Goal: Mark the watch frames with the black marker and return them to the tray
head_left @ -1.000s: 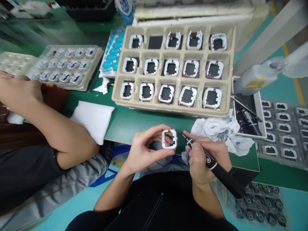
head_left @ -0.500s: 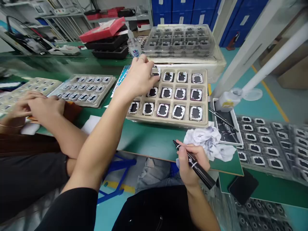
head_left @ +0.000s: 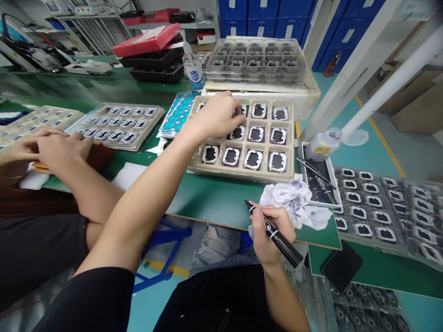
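Observation:
My left hand reaches across to the beige tray, fingers curled down around a watch frame in its back row. The fingers partly cover that frame, so whether it is lifted I cannot tell. Silver rounded-square watch frames with dark centres, such as one at the front right, sit in the tray's compartments. Nearer to me, my right hand is closed round a black marker pen. Its uncapped tip points up and left, above the green table.
A crumpled stained cloth lies beyond my right hand, near a white box with tweezers and a bottle. Blue sticker sheets and a sanitiser bottle stand behind. At left, a co-worker's hands rest by another tray.
My left hand has moved right along the back row, from one watch frame to the neighbouring one. My right hand still holds the marker pen. The view has shifted slightly.

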Demonstrator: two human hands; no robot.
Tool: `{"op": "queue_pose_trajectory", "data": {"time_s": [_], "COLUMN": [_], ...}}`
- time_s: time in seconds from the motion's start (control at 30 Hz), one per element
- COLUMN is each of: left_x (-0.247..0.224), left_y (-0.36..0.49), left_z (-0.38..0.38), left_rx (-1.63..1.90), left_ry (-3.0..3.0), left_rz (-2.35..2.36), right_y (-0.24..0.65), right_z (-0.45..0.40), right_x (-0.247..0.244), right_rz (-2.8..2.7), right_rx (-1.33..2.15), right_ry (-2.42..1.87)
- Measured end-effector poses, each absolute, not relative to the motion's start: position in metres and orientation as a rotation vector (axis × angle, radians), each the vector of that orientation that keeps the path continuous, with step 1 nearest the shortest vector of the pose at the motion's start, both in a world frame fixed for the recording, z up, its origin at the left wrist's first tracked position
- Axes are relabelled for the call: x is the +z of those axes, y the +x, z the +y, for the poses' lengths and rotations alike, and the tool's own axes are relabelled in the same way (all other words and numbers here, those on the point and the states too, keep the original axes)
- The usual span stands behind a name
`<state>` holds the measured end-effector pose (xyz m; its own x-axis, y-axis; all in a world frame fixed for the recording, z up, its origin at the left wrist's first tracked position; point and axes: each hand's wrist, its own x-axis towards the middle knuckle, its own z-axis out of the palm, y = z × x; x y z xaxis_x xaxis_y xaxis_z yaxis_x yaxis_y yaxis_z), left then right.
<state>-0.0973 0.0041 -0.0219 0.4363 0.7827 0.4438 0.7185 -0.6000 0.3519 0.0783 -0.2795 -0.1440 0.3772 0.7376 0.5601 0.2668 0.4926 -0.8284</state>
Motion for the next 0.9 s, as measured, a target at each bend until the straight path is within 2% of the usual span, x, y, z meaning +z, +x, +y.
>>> {"op": "queue_pose_trajectory", "data": {"time_s": [0.17,0.3,0.53,0.7,0.9], "left_x": [-0.011,-0.013,-0.076,-0.118,-0.129], "left_y": [-0.11,-0.121,-0.123,-0.12,-0.116], "left_z": [-0.013,-0.084,-0.228,-0.247,-0.248], "left_rx": [1.051,1.3,1.419,1.397,1.325], "left_ry": [2.413,1.962,1.204,1.094,1.106], "left_rz": [1.164,1.023,0.87,0.922,0.811], "right_y": [0.078,0.079,0.081,0.08,0.079], "right_z": [-0.279,-0.281,-0.287,-0.287,-0.284], "right_x": [-0.143,-0.143,-0.152,-0.155,-0.151], "right_rz": [-1.205,-1.202,-1.177,-1.144,-1.162], "right_rx": [0.36,0.388,0.435,0.421,0.41], "right_ry": [-1.07,-1.072,-1.056,-1.041,-1.031]}}
